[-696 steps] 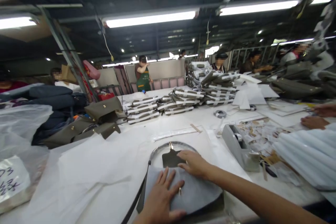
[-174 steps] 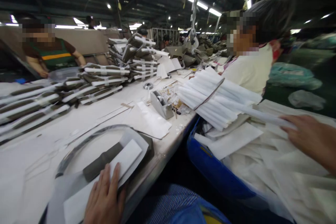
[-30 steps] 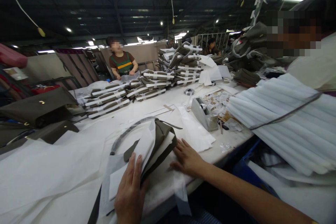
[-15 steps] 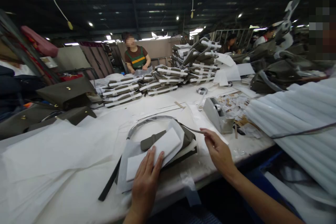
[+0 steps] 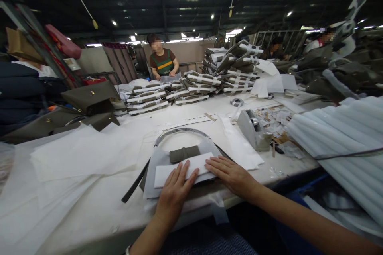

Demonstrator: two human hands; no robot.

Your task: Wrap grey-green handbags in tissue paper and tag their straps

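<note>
A bag workshop on a factory floor: a long, white-covered table (image 5: 191,112) carries, along its far side, high stacks of flat olive-grey bundles (image 5: 206,82) edged with white foam. Slumped olive-brown bags (image 5: 89,97) with gold-coloured metal fittings lie at the table's left, and a boxy grey tape dispenser (image 5: 249,129) stands near its right edge. Behind the table is a person (image 5: 164,65) in a yellow-striped green apron; above it spans a dark, ribbed roof (image 5: 191,8).
</note>
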